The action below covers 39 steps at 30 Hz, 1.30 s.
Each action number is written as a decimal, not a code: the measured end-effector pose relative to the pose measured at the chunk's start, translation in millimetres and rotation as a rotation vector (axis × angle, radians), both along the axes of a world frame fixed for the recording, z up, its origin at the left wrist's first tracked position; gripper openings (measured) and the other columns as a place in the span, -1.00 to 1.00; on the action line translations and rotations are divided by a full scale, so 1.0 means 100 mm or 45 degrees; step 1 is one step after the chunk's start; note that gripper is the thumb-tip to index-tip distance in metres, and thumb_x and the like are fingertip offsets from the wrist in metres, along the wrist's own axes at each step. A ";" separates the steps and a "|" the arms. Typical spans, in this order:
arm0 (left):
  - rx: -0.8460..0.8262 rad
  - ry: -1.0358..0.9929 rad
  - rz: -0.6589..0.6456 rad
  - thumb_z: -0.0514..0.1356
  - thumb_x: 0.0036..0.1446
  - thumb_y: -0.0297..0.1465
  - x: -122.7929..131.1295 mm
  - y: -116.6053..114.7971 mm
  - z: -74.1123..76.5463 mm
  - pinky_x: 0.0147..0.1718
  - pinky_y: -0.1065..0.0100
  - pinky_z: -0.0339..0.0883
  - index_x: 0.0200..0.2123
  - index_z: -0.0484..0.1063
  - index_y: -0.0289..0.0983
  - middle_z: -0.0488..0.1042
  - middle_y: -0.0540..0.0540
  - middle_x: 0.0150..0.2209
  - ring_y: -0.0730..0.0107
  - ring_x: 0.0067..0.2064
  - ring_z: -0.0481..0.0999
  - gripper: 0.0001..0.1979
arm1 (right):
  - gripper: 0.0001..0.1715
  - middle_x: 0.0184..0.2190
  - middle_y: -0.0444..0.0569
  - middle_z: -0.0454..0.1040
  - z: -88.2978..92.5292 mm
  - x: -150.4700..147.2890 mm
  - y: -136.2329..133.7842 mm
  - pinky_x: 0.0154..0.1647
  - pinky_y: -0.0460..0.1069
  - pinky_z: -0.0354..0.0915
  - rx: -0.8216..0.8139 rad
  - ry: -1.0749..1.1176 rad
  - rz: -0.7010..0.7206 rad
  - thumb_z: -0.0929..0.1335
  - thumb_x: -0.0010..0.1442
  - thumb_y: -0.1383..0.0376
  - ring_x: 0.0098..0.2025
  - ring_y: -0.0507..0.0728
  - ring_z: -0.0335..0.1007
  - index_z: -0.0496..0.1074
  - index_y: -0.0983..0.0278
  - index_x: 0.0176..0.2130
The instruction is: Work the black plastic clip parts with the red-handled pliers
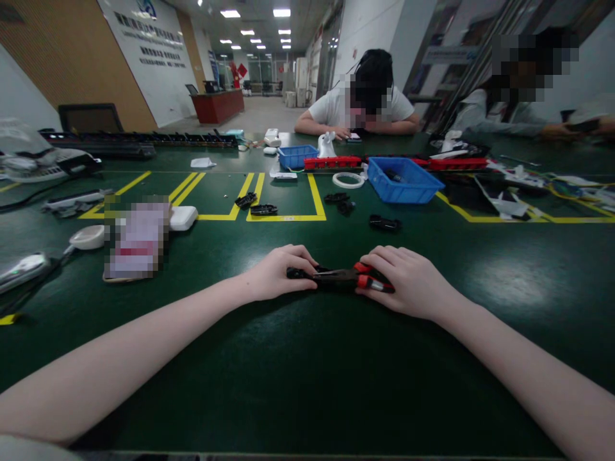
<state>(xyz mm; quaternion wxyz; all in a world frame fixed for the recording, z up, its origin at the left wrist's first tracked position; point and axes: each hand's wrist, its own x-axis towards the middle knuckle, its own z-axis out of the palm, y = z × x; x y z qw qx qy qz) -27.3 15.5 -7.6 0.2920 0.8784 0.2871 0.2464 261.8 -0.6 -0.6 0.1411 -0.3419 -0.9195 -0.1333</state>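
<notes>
My dark green counter [307,384] fills the lower frame. At upper left I see a brown slatted wall [72,51] beside a white lettered wall [148,77]. Toward top centre, bright ceiling lights [282,12] hang over a pale floor [266,110] and a reddish desk [218,107].

Left hand [288,274] and right hand [406,280]: two in all are showing.
Pliers [343,276]: one pair is being held.
Held black part [298,273]: one is showing.
Loose black parts [385,222]: five are lying out.
Blue trays [408,192]: two are standing.
White ring [349,186]: one is lying flat.
Red strips [332,164]: at least two are showing.
Phone-like slab [139,240]: one is lying, blurred.
Co-workers [331,109]: at least two are sitting.
</notes>
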 end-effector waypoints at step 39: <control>0.166 -0.098 -0.040 0.21 0.20 -0.53 0.02 -0.06 0.00 -0.05 0.25 0.41 -0.19 0.52 -0.31 0.46 -0.15 -0.08 0.32 -0.05 0.49 -0.87 | -0.66 -0.11 0.11 0.49 -0.06 0.09 0.03 -0.06 0.15 0.38 -0.036 0.114 -0.023 0.35 0.10 0.32 -0.09 0.25 0.42 0.37 0.30 -0.08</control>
